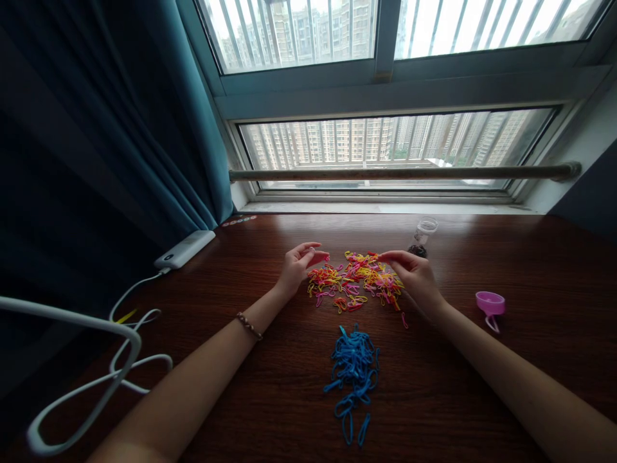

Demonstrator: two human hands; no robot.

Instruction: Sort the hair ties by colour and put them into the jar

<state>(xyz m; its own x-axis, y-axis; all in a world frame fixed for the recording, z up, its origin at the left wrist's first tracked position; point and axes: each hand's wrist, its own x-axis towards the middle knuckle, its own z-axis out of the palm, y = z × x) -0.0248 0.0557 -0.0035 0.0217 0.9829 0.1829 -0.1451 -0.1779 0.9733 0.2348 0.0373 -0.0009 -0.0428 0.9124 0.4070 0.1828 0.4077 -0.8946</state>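
1. The brown desk (434, 392), its top showing wood grain, carries everything else listed from the cable down.
2. Behind it stands a barred window (308, 96), with tall buildings outside.
3. A blue curtain (120, 116) hangs along the left side.
4. A metal rail (385, 173) crosses in front of the lower pane.
5. A thick white cable (81, 313) loops across the lower left.
6. A loose heap of red, yellow, pink and orange bands (371, 276) lies between the two hands, near the middle of the desk.
7. Nearer the person, apart from that heap, lies a pile of blue bands (355, 360).
8. The right hand (418, 280) has its fingertips together at the heap's upper edge; whether they grip a band, I cannot tell.
9. The left hand (295, 267) pinches a small pink band (328, 258) between thumb and finger, just above the heap's left side.
10. A white box (186, 249) sits beside the curtain.
11. A clear jar (425, 227) stands just beyond the right hand, which partly hides it; dark contents fill its lower part, too small to identify.
12. A pink cup-shaped piece (490, 302) with a loop handle sits to the right; its inside looks plain pink.
13. A beaded bracelet (249, 326) circles the left wrist.
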